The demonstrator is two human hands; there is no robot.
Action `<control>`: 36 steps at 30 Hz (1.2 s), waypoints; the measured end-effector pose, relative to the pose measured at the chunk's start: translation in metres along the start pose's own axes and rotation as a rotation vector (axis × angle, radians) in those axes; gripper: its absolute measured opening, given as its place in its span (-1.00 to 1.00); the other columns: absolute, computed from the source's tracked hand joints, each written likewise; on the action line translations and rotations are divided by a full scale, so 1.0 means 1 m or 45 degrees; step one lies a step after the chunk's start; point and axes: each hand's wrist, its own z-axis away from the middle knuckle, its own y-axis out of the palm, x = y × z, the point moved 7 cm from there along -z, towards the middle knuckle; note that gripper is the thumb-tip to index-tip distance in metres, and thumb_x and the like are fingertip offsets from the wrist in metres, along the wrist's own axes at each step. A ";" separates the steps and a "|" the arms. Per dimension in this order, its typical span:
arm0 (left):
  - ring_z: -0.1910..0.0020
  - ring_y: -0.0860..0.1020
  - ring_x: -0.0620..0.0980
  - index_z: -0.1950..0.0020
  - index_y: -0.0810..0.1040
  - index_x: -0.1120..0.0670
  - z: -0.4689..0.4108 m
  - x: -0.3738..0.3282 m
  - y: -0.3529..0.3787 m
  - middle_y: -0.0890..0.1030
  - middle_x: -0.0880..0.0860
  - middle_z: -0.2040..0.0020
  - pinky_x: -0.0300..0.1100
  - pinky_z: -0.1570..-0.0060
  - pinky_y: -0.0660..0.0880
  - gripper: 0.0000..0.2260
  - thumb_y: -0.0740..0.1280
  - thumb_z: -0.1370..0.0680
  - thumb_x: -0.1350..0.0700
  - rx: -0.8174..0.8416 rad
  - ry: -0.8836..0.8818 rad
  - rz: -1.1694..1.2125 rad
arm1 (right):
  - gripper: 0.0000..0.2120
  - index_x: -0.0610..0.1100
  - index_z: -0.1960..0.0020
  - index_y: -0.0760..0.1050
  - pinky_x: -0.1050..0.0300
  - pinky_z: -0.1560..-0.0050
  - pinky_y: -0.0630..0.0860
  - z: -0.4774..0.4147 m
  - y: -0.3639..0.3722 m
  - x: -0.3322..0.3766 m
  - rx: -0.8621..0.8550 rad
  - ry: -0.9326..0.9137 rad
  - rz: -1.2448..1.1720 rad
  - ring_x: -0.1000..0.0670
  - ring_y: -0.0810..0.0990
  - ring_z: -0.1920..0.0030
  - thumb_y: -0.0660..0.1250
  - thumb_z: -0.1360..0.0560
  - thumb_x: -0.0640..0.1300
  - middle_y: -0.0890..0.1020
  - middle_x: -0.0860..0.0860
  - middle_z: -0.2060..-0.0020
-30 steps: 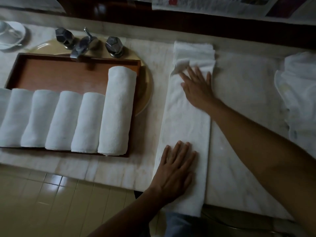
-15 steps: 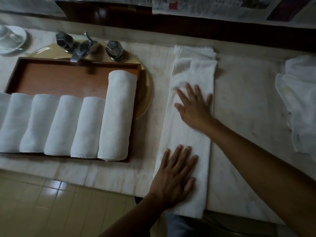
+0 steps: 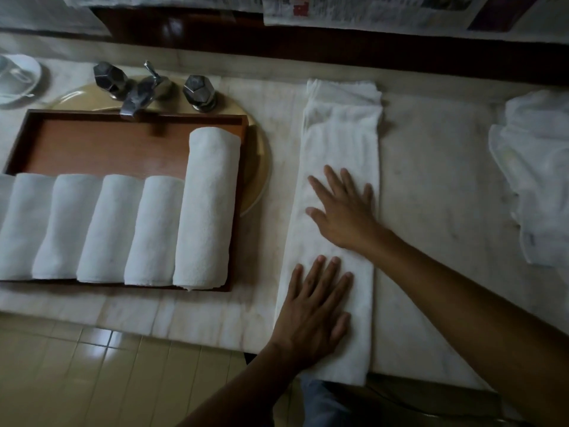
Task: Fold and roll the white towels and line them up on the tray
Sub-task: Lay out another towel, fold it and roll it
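One long white terry towel (image 3: 338, 140), folded into a narrow strip, is lying flat on the pale marble desk (image 3: 437, 186) just to the right of the brown wooden tray (image 3: 123, 114). Both hands are lying open on it, with fingers straight and spread. The left hand (image 3: 311, 312) is pressing the near end, and the right hand (image 3: 341, 211) is pressing the middle just beyond.

The cloth is looking soft, light and limp, so it is likely to sag and unfold if lifted by one corner. Its layered far end is sitting a little uneven. Rolling is probably best begun at the near end, both hands taking the full width and keeping the roll tight against the desk.

On the tray, a row of rolled white towels (image 3: 154, 229) is lining up side by side, the longest one nearest the strip. Well to the right of the tray, past the strip, a heap of loose white towels (image 3: 535, 180) is waiting. Beyond the tray, printed newspaper sheets (image 3: 369, 10) are showing red and black type that is too blurred to read. No brand or label is showing on the towels.
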 end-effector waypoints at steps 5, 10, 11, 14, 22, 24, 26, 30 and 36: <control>-0.67 -0.19 0.10 -0.71 -0.03 -0.08 0.005 -0.003 0.003 -0.12 0.06 -0.71 0.21 -0.60 -0.18 -0.41 0.06 -0.71 -0.20 0.007 0.009 -0.025 | -0.39 0.15 -0.66 0.06 -0.49 -0.51 -0.06 -0.035 -0.007 -0.021 -0.245 -0.087 0.085 -0.14 0.00 -0.65 -0.09 -0.65 0.32 0.07 0.03 -0.67; -0.67 -0.17 0.13 -0.71 -0.02 -0.07 -0.005 0.000 0.004 -0.10 0.08 -0.71 0.29 -0.60 -0.09 -0.40 0.04 -0.71 -0.22 0.031 0.078 -0.118 | -0.43 0.17 -0.65 0.02 -0.46 -0.53 -0.05 -0.070 -0.024 -0.023 -0.229 -0.105 0.060 -0.16 -0.11 -0.66 -0.07 -0.68 0.28 -0.05 0.03 -0.68; -0.68 -0.16 0.14 -0.71 -0.01 -0.06 -0.005 0.000 0.004 -0.09 0.09 -0.71 0.30 -0.59 -0.06 -0.40 0.04 -0.71 -0.22 0.029 0.083 -0.113 | -0.43 0.17 -0.65 0.05 -0.45 -0.53 -0.04 -0.062 -0.026 -0.016 -0.240 -0.123 0.038 -0.17 -0.12 -0.66 -0.03 -0.67 0.27 -0.06 0.02 -0.68; -0.68 -0.14 0.15 -0.71 0.00 -0.05 -0.004 0.000 0.003 -0.07 0.10 -0.70 0.33 -0.58 -0.01 -0.40 0.05 -0.71 -0.22 0.012 0.097 -0.093 | -0.42 0.19 -0.64 0.11 -0.38 -0.54 -0.07 -0.013 -0.011 0.011 -0.176 -0.315 -0.008 -0.14 -0.11 -0.66 0.10 -0.66 0.26 -0.04 0.03 -0.67; -0.68 -0.13 0.15 -0.70 0.02 -0.06 -0.004 0.000 0.004 -0.06 0.10 -0.71 0.31 -0.58 -0.04 -0.39 0.05 -0.70 -0.26 0.005 0.122 -0.123 | -0.42 0.22 -0.65 -0.05 -0.43 -0.54 -0.11 -0.084 -0.034 -0.014 -0.075 -0.101 0.077 -0.04 -0.11 -0.66 -0.08 -0.67 0.31 -0.06 0.13 -0.67; -0.68 -0.14 0.15 -0.70 0.01 -0.07 -0.005 0.000 0.002 -0.08 0.09 -0.71 0.30 -0.59 -0.05 -0.38 0.05 -0.70 -0.27 0.001 0.121 -0.122 | -0.43 0.22 -0.66 -0.06 -0.44 -0.54 -0.13 -0.110 -0.047 -0.018 -0.048 -0.058 0.035 -0.05 -0.13 -0.66 -0.06 -0.68 0.29 -0.09 0.14 -0.67; -0.68 -0.15 0.13 -0.70 0.00 -0.09 -0.004 0.000 0.002 -0.08 0.07 -0.71 0.30 -0.59 -0.06 -0.38 0.06 -0.70 -0.27 -0.004 0.121 -0.105 | -0.42 0.19 -0.67 -0.06 -0.41 -0.55 -0.13 -0.120 -0.055 -0.018 0.034 -0.046 -0.017 -0.07 -0.15 -0.66 -0.03 -0.69 0.25 -0.10 0.11 -0.67; -0.68 -0.13 0.13 -0.70 0.01 -0.08 -0.003 0.000 0.001 -0.06 0.08 -0.71 0.30 -0.59 -0.04 -0.39 0.05 -0.70 -0.26 -0.022 0.126 -0.110 | -0.45 0.04 -0.67 0.08 -0.17 -0.62 -0.01 -0.076 -0.066 -0.016 -0.067 -0.090 -0.323 -0.08 -0.04 -0.66 0.08 -0.72 0.11 0.05 0.04 -0.67; -0.68 -0.17 0.11 -0.70 -0.02 -0.09 -0.003 -0.001 0.003 -0.09 0.06 -0.71 0.29 -0.60 -0.08 -0.41 0.03 -0.71 -0.24 -0.011 0.122 -0.114 | -0.53 -0.12 -0.58 0.32 -0.02 -0.58 0.12 0.115 -0.014 -0.061 -0.495 0.343 -0.724 -0.12 0.17 -0.62 0.14 -0.70 -0.03 0.34 -0.08 -0.57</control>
